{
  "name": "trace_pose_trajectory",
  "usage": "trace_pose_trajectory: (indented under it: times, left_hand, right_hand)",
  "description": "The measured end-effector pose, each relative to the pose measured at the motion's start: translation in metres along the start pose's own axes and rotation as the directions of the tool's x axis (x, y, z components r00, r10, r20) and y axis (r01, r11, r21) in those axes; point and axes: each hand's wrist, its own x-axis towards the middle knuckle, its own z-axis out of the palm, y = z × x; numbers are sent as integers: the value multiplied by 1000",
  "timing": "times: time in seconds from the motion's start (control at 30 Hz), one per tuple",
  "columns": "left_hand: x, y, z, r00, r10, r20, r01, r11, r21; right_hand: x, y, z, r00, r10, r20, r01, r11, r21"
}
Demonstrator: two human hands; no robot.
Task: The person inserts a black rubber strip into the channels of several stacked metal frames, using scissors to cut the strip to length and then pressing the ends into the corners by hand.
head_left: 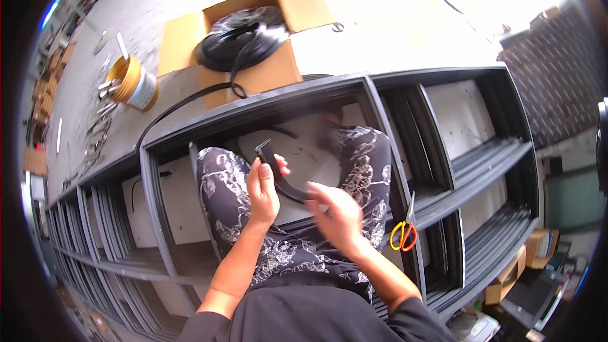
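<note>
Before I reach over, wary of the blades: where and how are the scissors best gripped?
Probably take the scissors by the yellow and orange handle loops, coming from the near side: the loops lie nearest, and the blades point away.

This looks like a workshop, given the stacked dark grey, metal-looking rectangular frames [155, 196], the open brown cardboard box [309, 4] holding a coil of glossy black strip [235, 52], and the yellow round bucket [130, 82] beside silvery tools [98, 128] strewn over a pale, scuffed floor [149, 22]
</note>
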Motion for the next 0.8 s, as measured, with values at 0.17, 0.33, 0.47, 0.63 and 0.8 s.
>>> trace_pose_trajectory:
  times: [0.17, 0.33, 0.47, 0.63, 0.8]
  left_hand:
    - [12, 11, 31, 969, -212, 127, 243, 911, -335]
    - [11, 10, 19, 974, -150, 169, 187, 954, -232]
    - [8, 20, 14, 956, -225, 190, 255, 954, -156]
    - [15, 35, 7, 905, -328, 272, 359, 931, -70]
    - [35, 59, 3, 667, -443, 599, 494, 865, 89]
  right_hand:
    - [-106, 85, -105, 799, 422, -428, -561, 781, -276]
    - [-204, 154, -117, 778, 596, -201, -507, 404, -762]
    - [-234, 187, -109, 764, 608, -217, -560, 457, -690]
    - [-238, 208, -110, 722, 646, -247, -631, 470, -617]
    - [-252, 269, -157, 543, 789, -287, -836, 538, -102]
